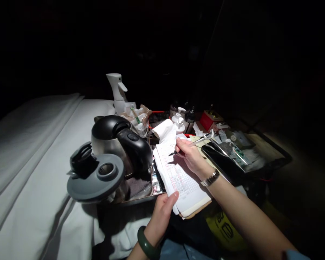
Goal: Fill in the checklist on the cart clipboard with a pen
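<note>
Fingers of right hand [191, 156] grip a pen [191, 143] over the gridded notepad [180, 177], left hand [162, 213] pinching its edge.

Before you: a cluttered table [271, 150] beside a white-sheeted bed [35, 162]. On the table you have a tray [141, 196] carrying a black kettle [119, 144], a form pad [178, 178], a dark phone [222, 160], a spray bottle [118, 92], a paper roll [162, 129] and a red box [209, 119].

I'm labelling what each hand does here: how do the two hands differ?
The right hand grips a pen, its tip on the paper pad; the left hand holds the pad's lower edge, thumb on top. The right wrist wears a metal watch; the left wrist wears a dark green bangle. Both touch the same pad.
</note>
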